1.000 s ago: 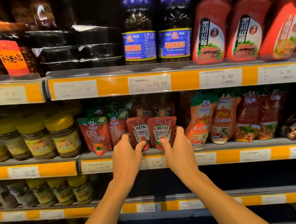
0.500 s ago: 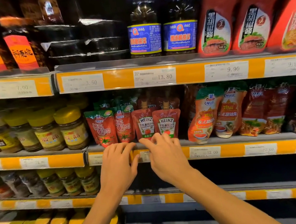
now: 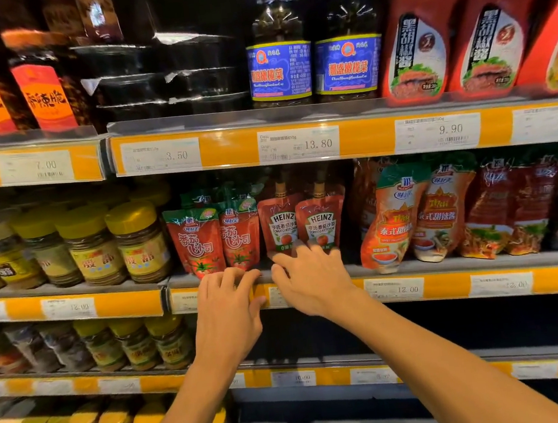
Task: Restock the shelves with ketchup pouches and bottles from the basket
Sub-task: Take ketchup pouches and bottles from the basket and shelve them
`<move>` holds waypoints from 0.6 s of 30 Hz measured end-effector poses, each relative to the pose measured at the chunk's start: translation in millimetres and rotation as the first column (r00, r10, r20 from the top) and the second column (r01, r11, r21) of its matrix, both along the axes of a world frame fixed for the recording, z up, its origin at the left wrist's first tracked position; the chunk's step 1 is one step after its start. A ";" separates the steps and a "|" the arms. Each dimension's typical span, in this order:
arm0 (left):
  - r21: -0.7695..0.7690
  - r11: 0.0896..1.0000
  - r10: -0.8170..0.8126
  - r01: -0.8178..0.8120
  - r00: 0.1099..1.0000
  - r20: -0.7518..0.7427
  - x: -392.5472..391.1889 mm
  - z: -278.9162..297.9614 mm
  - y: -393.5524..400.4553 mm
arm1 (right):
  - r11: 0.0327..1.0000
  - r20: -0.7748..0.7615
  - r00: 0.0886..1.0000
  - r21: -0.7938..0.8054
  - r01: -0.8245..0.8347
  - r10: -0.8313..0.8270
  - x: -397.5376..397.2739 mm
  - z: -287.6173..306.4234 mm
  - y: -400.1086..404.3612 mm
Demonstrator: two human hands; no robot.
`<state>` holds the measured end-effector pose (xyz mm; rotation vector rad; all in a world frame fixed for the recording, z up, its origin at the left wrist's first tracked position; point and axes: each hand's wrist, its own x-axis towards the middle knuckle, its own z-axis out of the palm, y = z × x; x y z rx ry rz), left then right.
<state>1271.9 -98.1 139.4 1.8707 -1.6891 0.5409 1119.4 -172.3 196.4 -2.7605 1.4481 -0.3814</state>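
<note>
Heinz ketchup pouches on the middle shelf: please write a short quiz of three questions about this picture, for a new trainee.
1. True or false: the two Heinz ketchup pouches stand upright.
2. What stands directly left of them? A) yellow-lid jars B) red tomato sauce pouches C) blue-label jars
3. Fill in: the left hand and right hand hold ____.

Key: 1 true; 2 B; 3 nothing, both are empty at the shelf edge.

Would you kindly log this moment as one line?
two red Heinz ketchup pouches: upright on shelf | left hand: empty, at shelf edge | right hand: empty, below pouches
</note>
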 end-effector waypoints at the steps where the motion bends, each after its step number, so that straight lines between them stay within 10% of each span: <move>1: -0.001 1.000 0.002 -0.002 1.000 -0.003 -0.1 -0.6 -0.1 | 1.000 0.002 1.000 0.009 0.004 -0.004 0.5 1.4 -1.8; 18: 0.004 1.000 0.003 -0.003 1.000 -0.022 -0.6 -1.2 0.2 | 0.999 0.034 0.999 0.046 0.007 -0.009 9.7 -2.0 -32.2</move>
